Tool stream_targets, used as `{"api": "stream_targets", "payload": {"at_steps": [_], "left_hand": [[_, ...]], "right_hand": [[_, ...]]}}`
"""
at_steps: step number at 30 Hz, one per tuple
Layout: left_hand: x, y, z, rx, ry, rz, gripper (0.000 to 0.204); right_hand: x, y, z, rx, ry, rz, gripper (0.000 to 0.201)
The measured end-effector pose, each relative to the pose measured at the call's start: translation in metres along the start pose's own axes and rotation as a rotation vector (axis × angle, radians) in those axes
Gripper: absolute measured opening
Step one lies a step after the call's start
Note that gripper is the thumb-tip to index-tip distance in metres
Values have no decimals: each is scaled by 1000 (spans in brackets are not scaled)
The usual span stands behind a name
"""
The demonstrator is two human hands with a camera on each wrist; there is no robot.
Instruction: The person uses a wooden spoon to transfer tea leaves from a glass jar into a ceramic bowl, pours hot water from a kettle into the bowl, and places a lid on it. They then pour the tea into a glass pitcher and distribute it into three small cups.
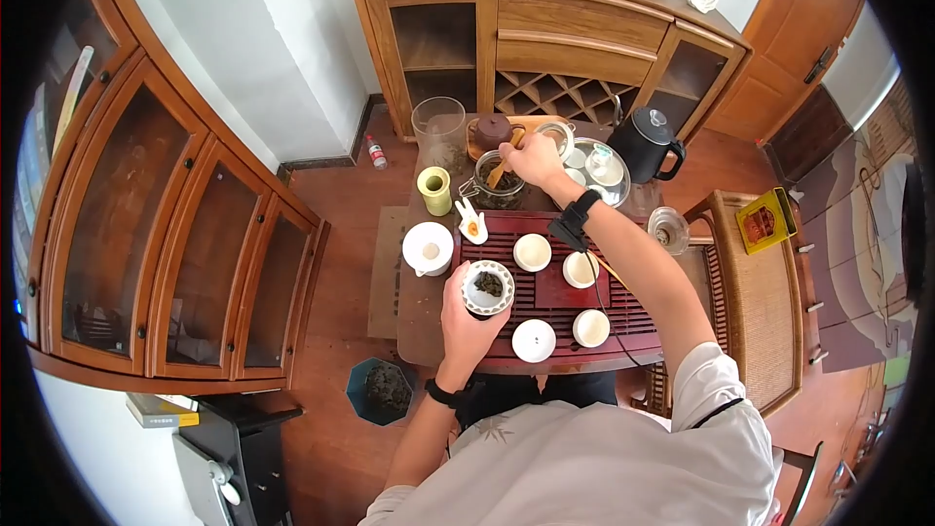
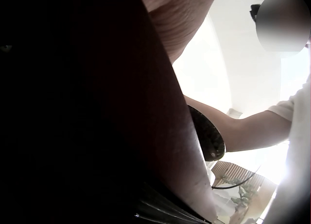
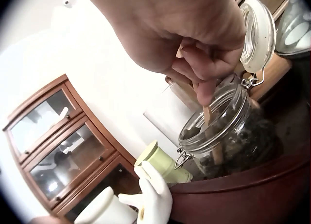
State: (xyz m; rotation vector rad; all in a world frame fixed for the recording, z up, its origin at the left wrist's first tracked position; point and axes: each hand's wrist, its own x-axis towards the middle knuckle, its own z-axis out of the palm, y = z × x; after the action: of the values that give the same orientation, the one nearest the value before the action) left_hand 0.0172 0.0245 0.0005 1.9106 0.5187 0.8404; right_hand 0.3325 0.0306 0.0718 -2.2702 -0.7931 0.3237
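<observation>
My left hand (image 1: 467, 331) grips a white cup with a pierced rim (image 1: 487, 278), held over the front left of the tea tray; dark tea leaves lie in it. My right hand (image 1: 536, 164) pinches a wooden tea scoop (image 3: 207, 118). The scoop reaches down through the mouth of a glass clip-top jar (image 3: 233, 136) holding dark tea leaves. The jar's lid (image 3: 257, 35) hangs open on its wire hinge. Skin and dark shadow fill much of the left wrist view, and the cup is hidden there.
Several white cups (image 1: 532, 252) stand on the dark red slatted tea tray (image 1: 550, 224). Left of it are a white pitcher (image 1: 427, 242), a green vase (image 1: 434, 197) and a white hand-shaped ornament (image 1: 471, 224). A brown teapot (image 1: 493, 129) and black kettle (image 1: 647, 144) stand behind.
</observation>
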Motion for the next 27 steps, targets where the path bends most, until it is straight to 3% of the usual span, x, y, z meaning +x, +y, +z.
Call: {"api": "stream_targets", "payload": {"at_steps": [3, 7, 10, 13, 15, 16, 18, 21, 25, 27], "left_hand": [[0, -1, 0, -5, -1, -3, 88], [1, 1, 0, -1, -3, 1, 87], [0, 2, -1, -23, -10, -13, 87], [0, 0, 0, -21, -3, 4, 87], [0, -1, 0, -25, -5, 1, 88], [0, -2, 0, -29, -10, -2, 88], [0, -1, 0, -29, -10, -7, 88], [0, -2, 1, -18, -5, 2, 88], [0, 1, 0, -3, 1, 16, 88], [0, 0, 0, -7, 5, 17, 88]], "right_hand": [[2, 6, 12, -97, 126, -57, 50], [5, 12, 15, -85, 97, -27, 49], [7, 14, 13, 76, 41, -25, 48], [4, 11, 10, 202, -1, 122, 47], [0, 12, 9, 81, 103, -60, 49], [2, 12, 10, 81, 101, -59, 49], [7, 10, 11, -93, 275, -144, 53], [6, 5, 7, -126, 316, -167, 55], [8, 12, 17, -100, 278, -162, 56], [11, 20, 27, 70, 188, -141, 56]]}}
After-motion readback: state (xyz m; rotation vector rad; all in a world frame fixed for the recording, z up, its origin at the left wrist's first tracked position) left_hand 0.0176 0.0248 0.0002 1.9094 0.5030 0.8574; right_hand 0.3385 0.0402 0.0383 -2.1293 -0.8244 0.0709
